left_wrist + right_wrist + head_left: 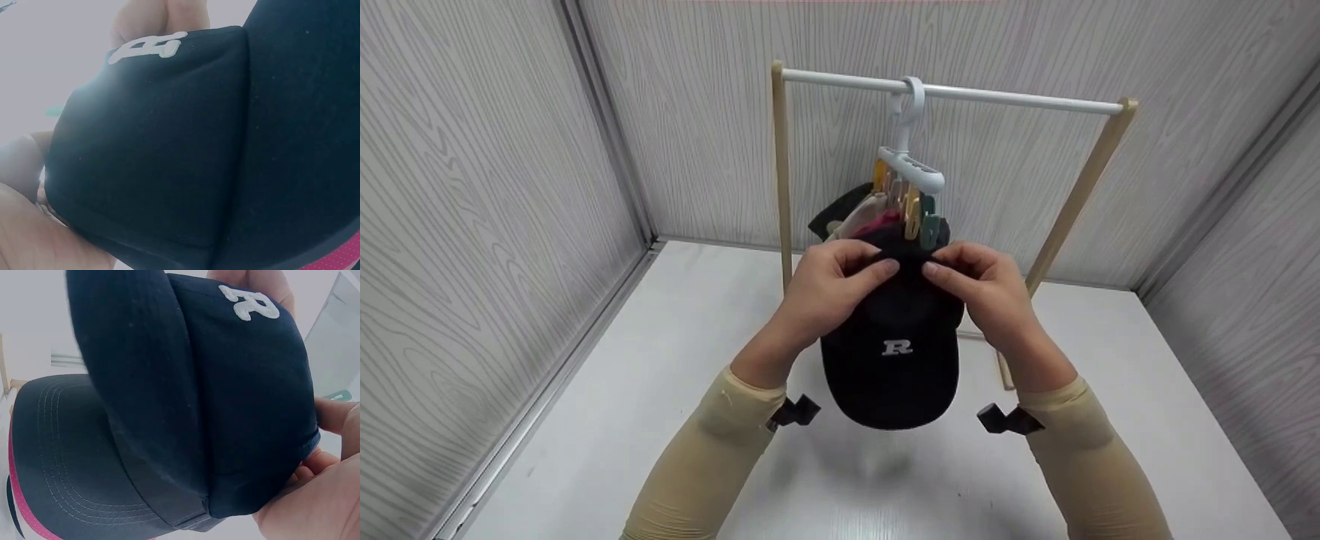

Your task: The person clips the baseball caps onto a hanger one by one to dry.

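Note:
A black baseball cap (891, 386) with a white letter R hangs brim down in front of me. My left hand (826, 292) pinches its upper edge on the left between thumb and fingers. On the right side of the same edge, my right hand (997, 296) pinches the fabric. Just above the hands are a green clip (930, 230) and a yellow clip (913, 217) on a white hanger (915, 171); whether the green one grips this cap cannot be made out. Behind it, the right wrist view shows a dark grey cap (84, 461) with pink along its brim.
The hanger hooks over a white rail (1020, 97) between wooden posts (1080, 199). More hats, including a dark one (840, 210), hang behind from other clips. The rack stands on a white table (675, 322) enclosed by wood-grain panels (690, 135).

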`<state>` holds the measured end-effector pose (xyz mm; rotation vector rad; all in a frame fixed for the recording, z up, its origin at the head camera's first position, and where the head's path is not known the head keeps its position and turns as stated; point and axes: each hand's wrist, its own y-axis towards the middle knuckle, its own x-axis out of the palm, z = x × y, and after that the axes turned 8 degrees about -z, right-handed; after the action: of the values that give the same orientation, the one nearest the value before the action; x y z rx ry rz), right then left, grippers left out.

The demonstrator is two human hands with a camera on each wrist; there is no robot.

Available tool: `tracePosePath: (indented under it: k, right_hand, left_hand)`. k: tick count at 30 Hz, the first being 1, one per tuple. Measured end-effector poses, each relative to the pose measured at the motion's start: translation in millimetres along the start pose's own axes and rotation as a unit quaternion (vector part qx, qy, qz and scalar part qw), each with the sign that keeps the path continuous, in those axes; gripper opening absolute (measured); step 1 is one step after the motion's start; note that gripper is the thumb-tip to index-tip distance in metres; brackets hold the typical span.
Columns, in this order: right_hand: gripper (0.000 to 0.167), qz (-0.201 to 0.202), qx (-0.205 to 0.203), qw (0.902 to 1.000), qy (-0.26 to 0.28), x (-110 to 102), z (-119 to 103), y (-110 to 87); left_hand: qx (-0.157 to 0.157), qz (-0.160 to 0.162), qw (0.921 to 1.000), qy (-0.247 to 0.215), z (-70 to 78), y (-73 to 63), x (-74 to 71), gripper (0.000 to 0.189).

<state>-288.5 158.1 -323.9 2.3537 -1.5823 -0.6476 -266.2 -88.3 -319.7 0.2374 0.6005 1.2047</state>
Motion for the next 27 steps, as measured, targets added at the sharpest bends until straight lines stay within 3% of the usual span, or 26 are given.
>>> tracePosePath:
  k: [6, 14, 27]
  right_hand:
    - [0.010, -0.022, -0.002, 0.9997, 0.014, -7, -1, 3.5]
    - [0.024, -0.072, -0.007, 0.9970, -0.025, -22, -10, 8.3]
    - [0.025, -0.085, -0.049, 0.9929, -0.067, -26, -40, 27.7]
  left_hand:
    - [0.003, -0.001, 1.0000, 0.005, 2.0, 3.4, 1.3, 0.015]
    - [-0.009, -0.009, 0.9999, 0.005, 1.5, 5.7, 2.4, 0.014]
    - [-0.009, -0.019, 0.9998, 0.007, 3.7, 9.5, 2.8, 0.013]
